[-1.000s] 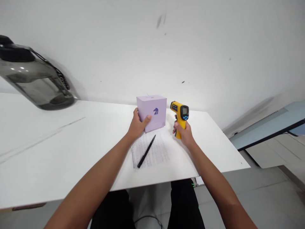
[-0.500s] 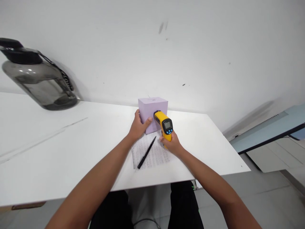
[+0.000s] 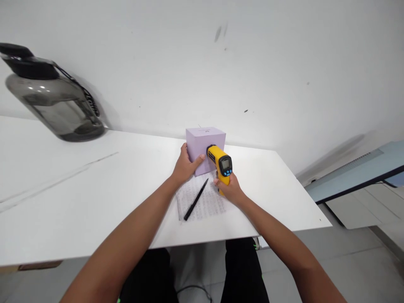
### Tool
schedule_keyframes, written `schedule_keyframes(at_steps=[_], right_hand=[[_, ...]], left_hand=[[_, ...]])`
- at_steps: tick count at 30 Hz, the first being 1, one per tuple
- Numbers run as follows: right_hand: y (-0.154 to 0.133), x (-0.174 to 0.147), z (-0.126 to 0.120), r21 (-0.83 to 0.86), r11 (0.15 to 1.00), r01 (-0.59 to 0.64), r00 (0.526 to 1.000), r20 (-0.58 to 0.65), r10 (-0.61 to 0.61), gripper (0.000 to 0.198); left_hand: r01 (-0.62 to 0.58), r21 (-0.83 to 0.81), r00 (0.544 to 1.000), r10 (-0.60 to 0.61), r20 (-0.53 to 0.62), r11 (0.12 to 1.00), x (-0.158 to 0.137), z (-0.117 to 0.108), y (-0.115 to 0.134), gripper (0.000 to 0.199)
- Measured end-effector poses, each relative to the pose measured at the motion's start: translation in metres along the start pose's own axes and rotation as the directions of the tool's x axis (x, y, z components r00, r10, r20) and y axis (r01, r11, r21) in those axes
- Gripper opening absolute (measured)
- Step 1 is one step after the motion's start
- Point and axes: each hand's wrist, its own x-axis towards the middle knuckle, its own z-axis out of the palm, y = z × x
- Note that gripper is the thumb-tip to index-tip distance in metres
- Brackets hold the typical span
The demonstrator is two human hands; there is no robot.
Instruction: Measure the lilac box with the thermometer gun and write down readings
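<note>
A lilac box (image 3: 197,145) stands on the white table near the wall. My left hand (image 3: 185,165) grips its left side, thumb across the front face and fingers round the side. My right hand (image 3: 231,188) is wrapped round the handle of a yellow and black infrared thermometer (image 3: 219,156). Its nose points at the front of the box, very close; I cannot tell whether they touch. The small screen and blue buttons face me, but the reading is too small to make out. Below the box, a black pen (image 3: 196,199) lies on a printed sheet of paper (image 3: 208,208).
A large grey water bottle (image 3: 63,109) with a black lid stands at the table's back left, against the white wall (image 3: 164,63). The table (image 3: 63,210) ends at a near edge above my legs. A light blue panel (image 3: 362,170) is off to the right.
The view has shifted slightly, so the box, thermometer and hands appear a little further right. Both hands keep their holds.
</note>
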Motion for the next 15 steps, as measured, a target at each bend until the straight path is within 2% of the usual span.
schedule_keyframes(at_steps=[3, 7, 10, 15], right_hand=[[-0.002, 0.000, 0.000, 0.034, 0.999, -0.041, 0.999, -0.003, 0.041, 0.056], [-0.005, -0.001, 0.002, -0.010, 1.000, -0.026, 1.000, -0.015, 0.025, 0.048], [-0.007, -0.004, 0.004, -0.086, 0.996, 0.021, 0.998, -0.062, -0.026, 0.045], [-0.012, -0.009, 0.005, -0.198, 0.973, 0.116, 0.982, -0.124, -0.142, 0.062]], left_hand=[[0.003, 0.002, 1.000, -0.003, 0.001, 1.000, 0.000, 0.000, 0.000, 0.107], [0.012, 0.003, 1.000, -0.012, -0.006, 1.000, -0.001, 0.001, 0.000, 0.107], [0.017, -0.006, 1.000, -0.017, -0.009, 1.000, 0.000, 0.000, -0.001, 0.108], [0.036, -0.011, 0.999, -0.036, -0.017, 0.999, 0.000, 0.000, 0.000, 0.110]])
